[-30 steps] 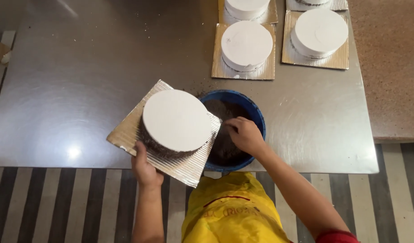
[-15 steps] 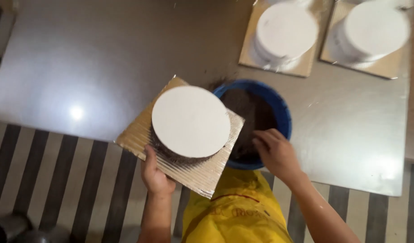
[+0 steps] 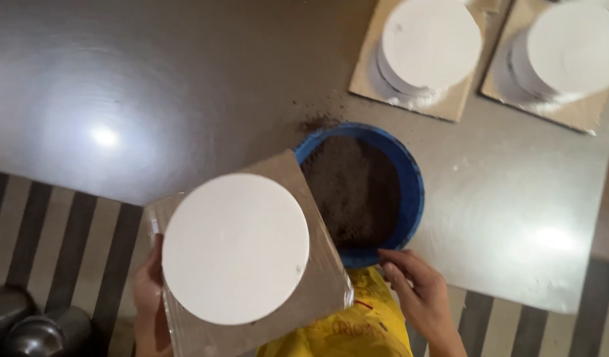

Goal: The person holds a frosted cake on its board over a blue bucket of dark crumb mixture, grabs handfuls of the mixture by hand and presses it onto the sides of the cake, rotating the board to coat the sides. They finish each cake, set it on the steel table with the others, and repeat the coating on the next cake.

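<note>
My left hand point(image 3: 147, 291) grips the left edge of a brown cardboard square point(image 3: 317, 291) that carries a round white cake point(image 3: 235, 248). The board is lifted off the table, over its near edge. Just right of it stands a blue bowl point(image 3: 413, 192) of dark brown crumbs point(image 3: 357, 188) on the steel table point(image 3: 185, 86). My right hand point(image 3: 420, 291) hovers at the bowl's near rim, fingers loosely curled, with nothing visible in it.
Two more white cakes on cardboard squares, one point(image 3: 429, 43) and another point(image 3: 572, 49), sit at the far right of the table. Spilled crumbs point(image 3: 315, 122) lie behind the bowl. Dark metal pots point(image 3: 26, 327) stand on the striped floor at lower left.
The cake on its board has moved left and toward me, away from the bowl. My right hand has come out of the bowl to its near rim.
</note>
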